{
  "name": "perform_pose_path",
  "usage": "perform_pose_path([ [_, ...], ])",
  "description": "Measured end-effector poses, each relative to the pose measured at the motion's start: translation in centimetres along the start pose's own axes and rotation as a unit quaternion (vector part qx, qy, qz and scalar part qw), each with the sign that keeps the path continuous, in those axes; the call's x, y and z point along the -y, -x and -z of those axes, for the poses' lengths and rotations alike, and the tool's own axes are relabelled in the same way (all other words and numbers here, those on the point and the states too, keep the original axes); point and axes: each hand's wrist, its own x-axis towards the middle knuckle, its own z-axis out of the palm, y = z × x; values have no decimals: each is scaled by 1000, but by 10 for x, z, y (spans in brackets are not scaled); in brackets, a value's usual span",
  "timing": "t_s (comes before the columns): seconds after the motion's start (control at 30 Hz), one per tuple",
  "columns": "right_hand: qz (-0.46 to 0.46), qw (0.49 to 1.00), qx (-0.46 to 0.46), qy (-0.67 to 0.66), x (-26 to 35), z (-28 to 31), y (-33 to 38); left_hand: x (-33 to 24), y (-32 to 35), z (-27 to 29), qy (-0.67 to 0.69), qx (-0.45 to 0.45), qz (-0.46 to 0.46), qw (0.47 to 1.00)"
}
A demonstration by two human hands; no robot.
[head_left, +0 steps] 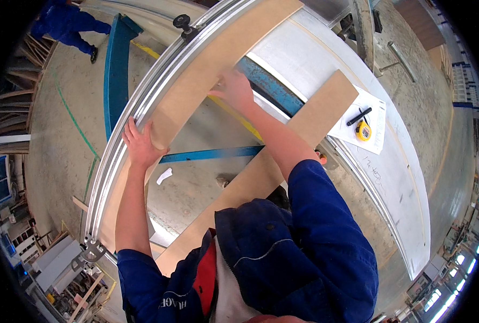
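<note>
A long brown fibreboard strip (188, 89) lies along a silvery metal rail (159, 81). My left hand (141, 145) rests on the strip with its fingers spread, fingertips by the rail and thumb toward the inner edge. At the strip's inner edge, farther up, is my right hand (235, 91); it is blurred, and its fingers' grip is unclear. A second brown board (325, 107) runs diagonally beneath my right forearm and on toward my body, which covers part of it.
On the white metal table (309, 51) at right lies a paper sheet (377, 116) with a black marker (359, 116) and a yellow tape measure (363, 131). A black knob (181, 21) sits on the rail. Blue beams (117, 75) stand below. A person (70, 24) is at far left.
</note>
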Motion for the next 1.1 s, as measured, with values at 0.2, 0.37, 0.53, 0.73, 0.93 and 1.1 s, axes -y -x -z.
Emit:
perform_pose_path([
  [0.2,4,1000,-1,-29,-5,-4,-1,-1,0,3,11,5,3,1000],
  [0.37,4,999,17,-37,-6,-3,-1,2,1,-4,21,-4,8,1000],
  [0.53,5,1000,19,-20,-5,-1,0,9,1,-12,22,-26,-16,999],
  [0.73,7,1000,16,-14,-4,-1,-1,10,0,-14,12,-19,-9,1000],
  [0.93,18,1000,10,-18,-5,-2,0,7,1,-8,5,-1,-2,1000],
  [1.1,24,1000,2,-18,-5,-3,0,7,0,-7,-1,-7,-7,1000],
])
